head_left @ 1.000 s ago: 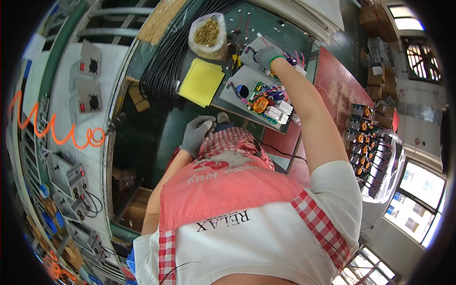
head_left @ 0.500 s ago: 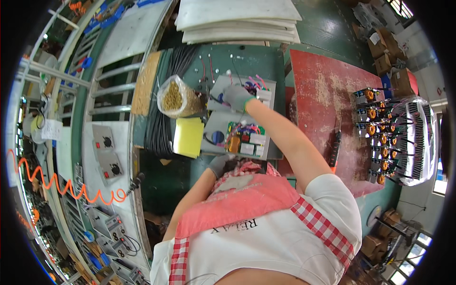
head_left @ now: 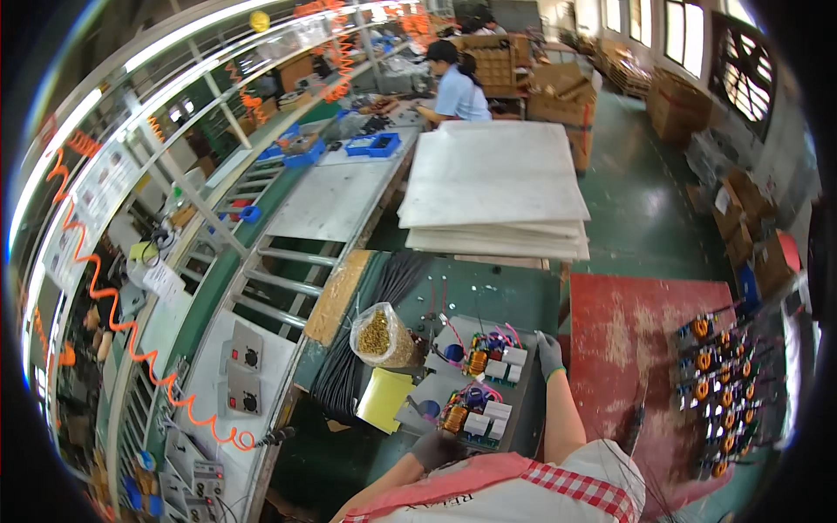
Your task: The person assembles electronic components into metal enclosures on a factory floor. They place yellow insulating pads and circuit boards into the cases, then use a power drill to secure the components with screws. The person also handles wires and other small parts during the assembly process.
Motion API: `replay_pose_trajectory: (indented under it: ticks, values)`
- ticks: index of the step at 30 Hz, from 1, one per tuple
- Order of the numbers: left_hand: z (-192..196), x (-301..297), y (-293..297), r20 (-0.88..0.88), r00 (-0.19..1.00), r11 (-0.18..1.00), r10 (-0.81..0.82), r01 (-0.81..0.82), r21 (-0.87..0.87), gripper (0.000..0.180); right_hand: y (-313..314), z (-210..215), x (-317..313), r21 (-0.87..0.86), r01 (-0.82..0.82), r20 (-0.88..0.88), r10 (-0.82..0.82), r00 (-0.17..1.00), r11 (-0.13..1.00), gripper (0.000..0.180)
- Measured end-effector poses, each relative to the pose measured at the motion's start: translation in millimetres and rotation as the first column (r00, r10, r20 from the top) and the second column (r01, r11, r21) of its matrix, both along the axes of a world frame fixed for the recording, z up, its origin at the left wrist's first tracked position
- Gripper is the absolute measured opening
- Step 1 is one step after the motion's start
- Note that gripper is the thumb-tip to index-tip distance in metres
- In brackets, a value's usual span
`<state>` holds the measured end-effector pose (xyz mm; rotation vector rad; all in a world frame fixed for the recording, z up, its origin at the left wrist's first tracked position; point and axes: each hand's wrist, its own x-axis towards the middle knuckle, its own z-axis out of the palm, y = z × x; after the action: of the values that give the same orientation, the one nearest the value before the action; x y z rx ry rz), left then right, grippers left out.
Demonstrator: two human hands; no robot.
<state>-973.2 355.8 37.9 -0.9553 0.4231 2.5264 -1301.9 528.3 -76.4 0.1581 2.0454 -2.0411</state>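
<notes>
Two grey metal panels lie one behind the other on the green bench: a far panel [head_left: 451, 332] and a near panel [head_left: 433, 389]. On the far one sits a circuit board [head_left: 497, 357] with a copper coil, white blocks and coloured wires; a similar circuit board [head_left: 477, 413] rests on the near one. My right hand [head_left: 549, 356], in a grey glove, is at the far panel's right edge with its fingers stretched out. My left hand [head_left: 438, 449], in a dark grey glove, is by the near panel's front left corner, its fingers hard to make out.
Left of the panels stand a bag of brass-coloured small parts [head_left: 377, 336], yellow sheets [head_left: 384, 399] and black cables [head_left: 344, 370]. White boards [head_left: 497, 179] are stacked behind. Several coil assemblies [head_left: 703, 363] stand on the red table [head_left: 610, 349]. A person [head_left: 460, 91] works farther back.
The view has tilted up, showing more of the room. My right hand has moved off the far panel's middle to its right edge. My left hand stays near the near panel's front.
</notes>
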Motion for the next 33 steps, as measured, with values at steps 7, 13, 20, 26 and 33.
replay_pose_trajectory:
  ticks: [7, 13, 20, 26, 33]
  values:
    - [92, 28, -25, -0.069, 0.987, 0.983, 0.147, -0.153, -0.099, 0.019, -18, 0, -4, 0.138, 0.055, -0.113, -0.04, 0.993, 0.989, 0.037]
    - [11, 156, -67, 0.035, 0.75, 0.751, 0.661, -0.66, -0.033, 0.015, -27, 63, 23, 0.275, 0.085, -0.316, 0.006, 0.949, 0.958, 0.035]
    - [-8, 324, -65, 0.448, 0.052, 0.194, 0.892, -0.941, -0.278, 0.019, -130, 271, 155, 0.329, -0.361, -0.707, 0.481, 0.518, 0.872, 0.057]
    - [-23, 478, -48, 0.524, -0.313, -0.178, 0.792, -0.94, -0.291, 0.019, -257, 364, 305, 0.991, -0.085, -0.129, 0.886, -0.446, 0.102, 0.085]
    - [-12, 560, -7, 0.471, -0.612, -0.516, 0.635, -0.79, -0.33, 0.02, -395, 442, 483, 0.991, -0.126, -0.132, 0.205, -0.97, 0.04, 0.065]
